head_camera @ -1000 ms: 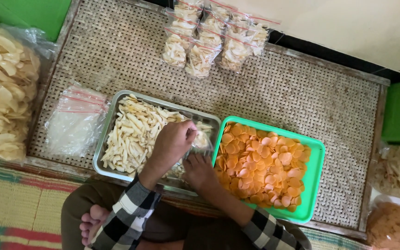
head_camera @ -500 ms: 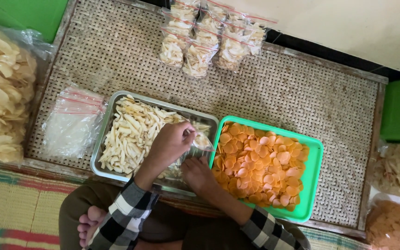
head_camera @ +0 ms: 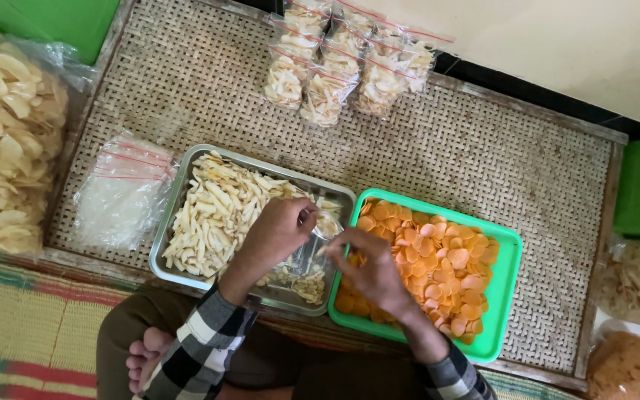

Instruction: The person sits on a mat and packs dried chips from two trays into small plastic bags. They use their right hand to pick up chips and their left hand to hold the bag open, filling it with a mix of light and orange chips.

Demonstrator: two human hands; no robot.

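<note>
both hands, left hand (head_camera: 279,233) and right hand (head_camera: 368,267), pinch a small clear bag (head_camera: 318,235) over the metal tray (head_camera: 179,167) of pale chips (head_camera: 216,211), apparently mid-filling; more chips must go in carefully.

My sleeves are a black-and-white check, a broad plaid, reaching down to both wrists at the lower middle of the frame. My left hand (head_camera: 279,233) and right hand (head_camera: 372,270) are bare, without rings or a watch. My trousers are dark olive-brown, and my feet at the lower left are bare.
</note>
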